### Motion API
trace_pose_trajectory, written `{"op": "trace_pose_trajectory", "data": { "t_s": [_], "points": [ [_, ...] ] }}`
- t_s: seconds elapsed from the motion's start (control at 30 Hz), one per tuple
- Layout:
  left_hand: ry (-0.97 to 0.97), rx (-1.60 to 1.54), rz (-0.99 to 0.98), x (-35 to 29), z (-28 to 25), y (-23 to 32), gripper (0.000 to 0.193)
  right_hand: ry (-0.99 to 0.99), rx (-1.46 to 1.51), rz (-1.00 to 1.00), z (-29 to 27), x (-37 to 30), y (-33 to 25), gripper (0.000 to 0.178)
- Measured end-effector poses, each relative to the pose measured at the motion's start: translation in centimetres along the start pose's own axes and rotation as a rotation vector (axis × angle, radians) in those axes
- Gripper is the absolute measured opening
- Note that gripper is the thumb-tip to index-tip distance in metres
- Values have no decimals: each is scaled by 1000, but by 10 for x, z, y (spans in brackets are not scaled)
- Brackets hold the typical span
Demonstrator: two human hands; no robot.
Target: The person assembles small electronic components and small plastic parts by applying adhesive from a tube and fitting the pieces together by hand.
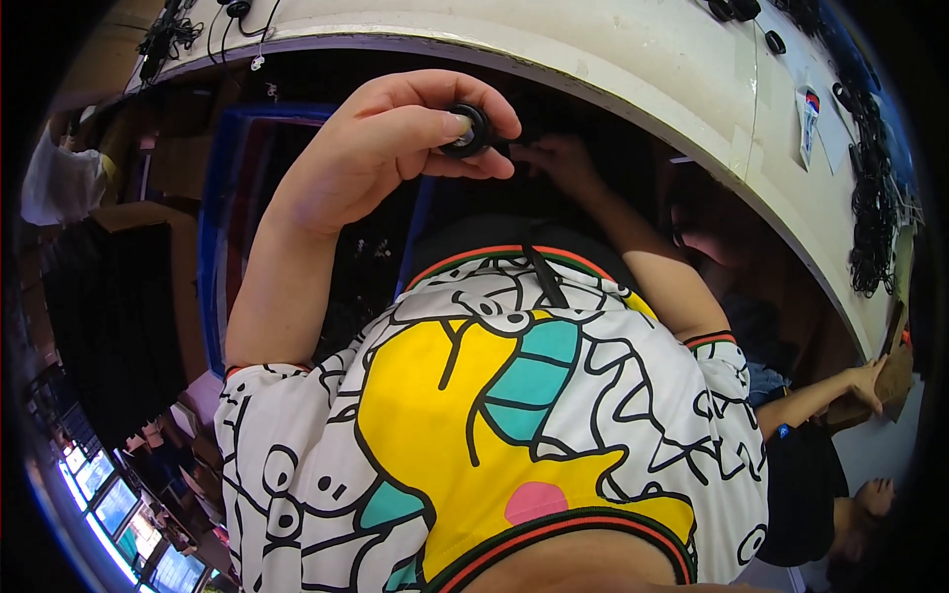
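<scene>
My left hand (pixel 381 143) is raised in front of my body, its fingers and thumb curled round a small round black part (pixel 480 127) with a pale, shiny centre. The thumb tip presses on that centre. Just to the right and lower down, my right hand (pixel 565 163) is in deep shadow under the table edge. Its fingertips are pinched together close to the black part. Something thin and dark seems to run between the two, but I cannot make out what the right fingers hold.
A white table (pixel 633 84) curves across the far side, bearing a tube (pixel 809 124), black rings (pixel 775 42) and bundled black cables (pixel 872 212). A blue crate (pixel 211 227) stands below on the left, beside a box of dark material (pixel 119 316). Another person's hand (pixel 870 383) touches cardboard at right.
</scene>
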State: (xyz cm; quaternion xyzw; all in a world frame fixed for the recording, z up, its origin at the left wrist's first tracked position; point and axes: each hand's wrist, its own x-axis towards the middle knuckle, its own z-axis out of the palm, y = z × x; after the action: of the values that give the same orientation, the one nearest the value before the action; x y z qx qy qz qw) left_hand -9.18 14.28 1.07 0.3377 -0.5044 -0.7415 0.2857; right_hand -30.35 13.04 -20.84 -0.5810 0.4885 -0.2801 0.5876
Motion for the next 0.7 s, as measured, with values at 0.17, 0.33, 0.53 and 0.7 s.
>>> {"op": "trace_pose_trajectory", "data": {
  "t_s": [0.17,0.33,0.53,0.7],
  "points": [
    [17,54,-6,2,3,-2,30,4,19,43,2,1,2,17],
    [58,85,-38,9,7,-5,31,-90,33,27,5,4,18,26],
    [-2,-40,-40,13,6,-7,33,-92,-8,27,6,4,17,29],
    [19,-9,-64,14,3,-5,31,-60,41,46,5,4,19,30]
  ]
}}
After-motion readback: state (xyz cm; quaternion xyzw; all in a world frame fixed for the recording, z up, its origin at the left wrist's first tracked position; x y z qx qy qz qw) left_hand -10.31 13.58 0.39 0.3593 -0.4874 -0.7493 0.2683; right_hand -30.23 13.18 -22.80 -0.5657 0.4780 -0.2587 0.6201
